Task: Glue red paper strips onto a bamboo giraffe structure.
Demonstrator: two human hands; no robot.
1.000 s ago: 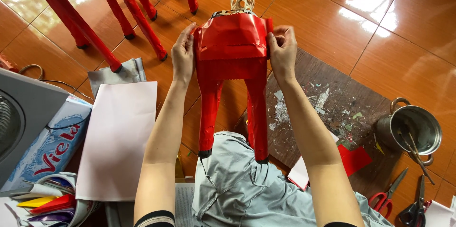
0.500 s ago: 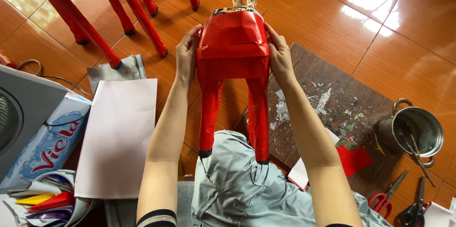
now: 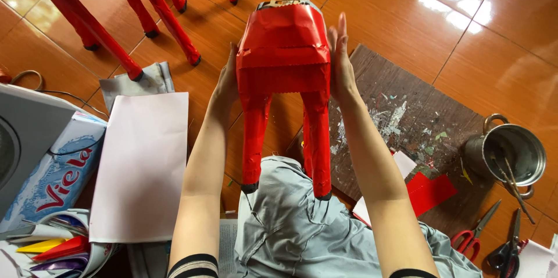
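I see the red paper-covered frame figure pressed between my flat left hand and right hand, fingers open; likely light, crushable, best held at the body sides.

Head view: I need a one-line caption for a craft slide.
Both hands, left hand and right hand, press flat on the sides of a red paper-covered animal figure above a wooden board.
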